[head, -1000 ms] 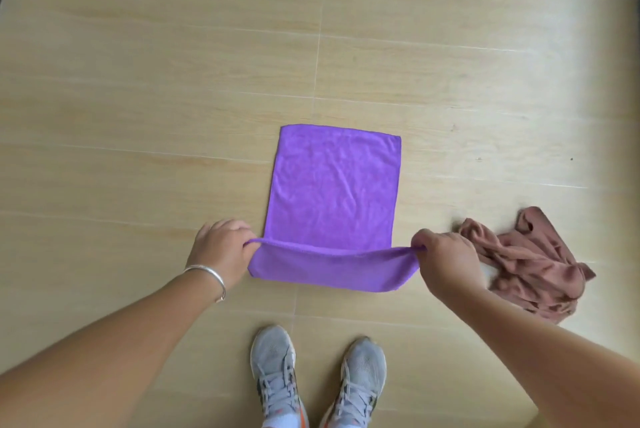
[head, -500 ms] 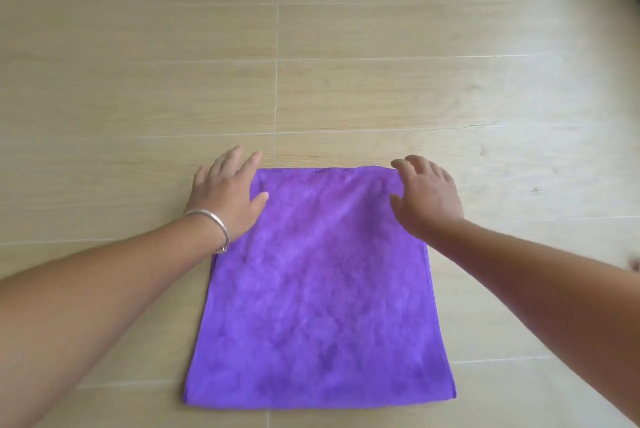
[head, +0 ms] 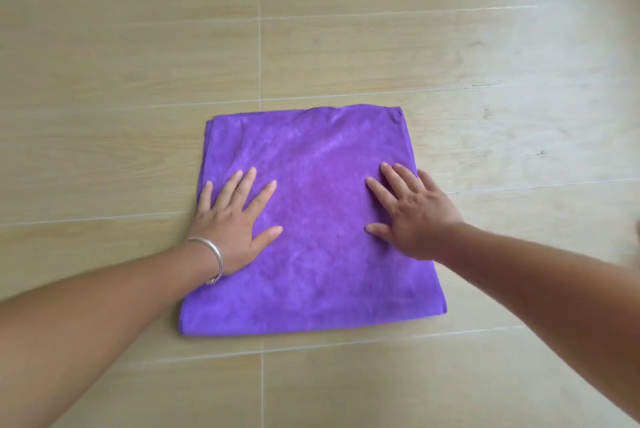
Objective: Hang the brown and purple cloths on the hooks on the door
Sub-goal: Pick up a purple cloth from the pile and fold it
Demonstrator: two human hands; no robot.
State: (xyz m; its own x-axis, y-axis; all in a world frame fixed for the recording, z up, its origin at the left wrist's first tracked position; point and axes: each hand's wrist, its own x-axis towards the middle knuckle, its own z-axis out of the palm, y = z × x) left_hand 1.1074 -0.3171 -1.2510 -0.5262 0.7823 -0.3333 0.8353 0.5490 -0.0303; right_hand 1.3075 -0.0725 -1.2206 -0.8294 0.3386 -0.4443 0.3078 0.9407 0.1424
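I see the purple cloth [head: 311, 219] lying flat on the floor [head: 138, 46], folded into a rough square, with doubled edges showing along its far side and at its far left corner. It sits in the middle of the view, straddling a tile seam that runs from near to far.

My left hand [head: 232, 219] rests palm down on the left side of the cloth, about midway between its near and far edges. Its fingers [head: 242, 185] are straight and spread wide, the thumb pointing right across the fabric; the little finger lies at the cloth's left edge. They hold nothing, only pressing flat. A silver bangle [head: 214, 258] circles that wrist, right at the left border of the cloth.

My right hand [head: 412, 216] lies palm down on the right side of the cloth, level with the left one. Its fingers [head: 381, 190] are straight too and fanned apart, angled toward the far left, with the thumb pointing left. The outer finger reaches over the cloth's right edge. It grips nothing.

The two hands are well apart, with a bare stretch of purple fabric between them. Both forearms come in from the near corners.

The floor is pale wood-look tile with thin light seams. At the right edge of the view there is a small brownish blur that I cannot identify.
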